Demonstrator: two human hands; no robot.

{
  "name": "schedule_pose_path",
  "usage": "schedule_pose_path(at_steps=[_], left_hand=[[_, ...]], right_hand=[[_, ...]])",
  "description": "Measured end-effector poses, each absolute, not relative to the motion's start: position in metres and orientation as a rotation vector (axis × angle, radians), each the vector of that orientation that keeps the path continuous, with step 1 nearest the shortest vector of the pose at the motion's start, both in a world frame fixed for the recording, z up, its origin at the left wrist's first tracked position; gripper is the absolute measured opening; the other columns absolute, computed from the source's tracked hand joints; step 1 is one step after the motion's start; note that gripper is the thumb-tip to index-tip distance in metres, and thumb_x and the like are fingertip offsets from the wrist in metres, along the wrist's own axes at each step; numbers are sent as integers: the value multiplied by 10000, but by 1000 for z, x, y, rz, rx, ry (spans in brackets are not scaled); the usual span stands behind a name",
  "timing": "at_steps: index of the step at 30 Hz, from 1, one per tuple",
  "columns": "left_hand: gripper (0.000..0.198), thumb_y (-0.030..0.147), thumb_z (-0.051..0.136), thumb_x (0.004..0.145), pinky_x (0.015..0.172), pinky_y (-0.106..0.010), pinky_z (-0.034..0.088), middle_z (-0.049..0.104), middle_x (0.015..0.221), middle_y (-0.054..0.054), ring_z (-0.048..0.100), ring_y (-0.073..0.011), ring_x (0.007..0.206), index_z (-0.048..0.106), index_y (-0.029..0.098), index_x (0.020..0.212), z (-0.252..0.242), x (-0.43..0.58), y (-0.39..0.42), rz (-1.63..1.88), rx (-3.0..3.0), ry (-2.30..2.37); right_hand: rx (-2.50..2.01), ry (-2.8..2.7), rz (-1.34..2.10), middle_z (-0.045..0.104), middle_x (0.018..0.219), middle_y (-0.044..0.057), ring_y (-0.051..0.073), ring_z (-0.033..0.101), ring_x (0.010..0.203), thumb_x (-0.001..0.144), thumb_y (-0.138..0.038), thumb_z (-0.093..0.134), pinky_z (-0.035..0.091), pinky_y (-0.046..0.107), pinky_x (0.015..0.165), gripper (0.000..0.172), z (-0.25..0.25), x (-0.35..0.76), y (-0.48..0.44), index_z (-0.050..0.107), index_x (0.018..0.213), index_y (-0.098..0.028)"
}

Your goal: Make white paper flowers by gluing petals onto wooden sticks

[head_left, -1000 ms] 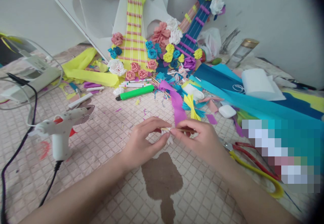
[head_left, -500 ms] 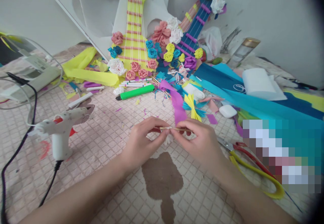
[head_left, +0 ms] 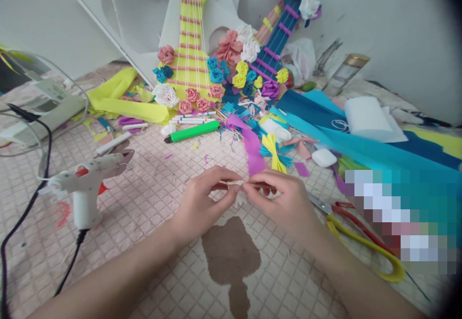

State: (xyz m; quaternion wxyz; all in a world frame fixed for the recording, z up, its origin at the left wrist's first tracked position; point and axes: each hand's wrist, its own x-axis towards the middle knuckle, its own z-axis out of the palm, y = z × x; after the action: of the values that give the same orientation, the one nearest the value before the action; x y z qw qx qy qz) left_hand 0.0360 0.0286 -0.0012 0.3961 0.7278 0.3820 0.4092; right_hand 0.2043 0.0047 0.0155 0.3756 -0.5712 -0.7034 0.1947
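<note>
Both hands meet over the middle of the table, each with thumb and fingers pinched on a thin wooden stick (head_left: 259, 185) held level. My left hand (head_left: 202, 195) grips its left end. My right hand (head_left: 287, 195) grips it to the right. Between the fingertips a bit of white crumpled paper (head_left: 240, 197) is wrapped on the stick and hangs below it; the fingers partly hide it. Just beyond the hands lie a purple paper strip (head_left: 253, 153) and a yellow pleated paper bow (head_left: 274, 154).
A white glue gun (head_left: 85, 189) stands at left, its black cord trailing forward. Scissors (head_left: 364, 247) with yellow and red handles lie right of my right forearm. Behind are a green marker (head_left: 195, 131), paper scraps, a yellow paper guitar (head_left: 191, 64) and a blue one (head_left: 274, 44).
The hands stay in nearly the same place, pinching the stick. The fingers and the white paper between them have shifted only slightly.
</note>
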Motion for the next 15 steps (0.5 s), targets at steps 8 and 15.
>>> schedule_pose_path(at_steps=[8, 15], left_hand=[[221, 266, 618, 775, 725, -278, 557, 670, 955, -74, 643, -154, 807, 620, 154, 966, 1, 41, 28, 876, 1473, 966], [153, 262, 633, 756, 644, -265, 563, 684, 795, -50, 645, -146, 691, 646, 151, 860, 0, 40, 27, 864, 1561, 1053]], right_hand=[[-1468, -1787, 423, 601, 620, -1, 114, 517, 567, 751, -230, 616, 415, 248, 539, 98, 14, 206, 5, 608, 671, -174], [-1475, -1808, 382, 606, 624, 10, 121, 525, 573, 765, -230, 600, 419, 258, 554, 120, 12, 204, 6, 602, 659, -175]])
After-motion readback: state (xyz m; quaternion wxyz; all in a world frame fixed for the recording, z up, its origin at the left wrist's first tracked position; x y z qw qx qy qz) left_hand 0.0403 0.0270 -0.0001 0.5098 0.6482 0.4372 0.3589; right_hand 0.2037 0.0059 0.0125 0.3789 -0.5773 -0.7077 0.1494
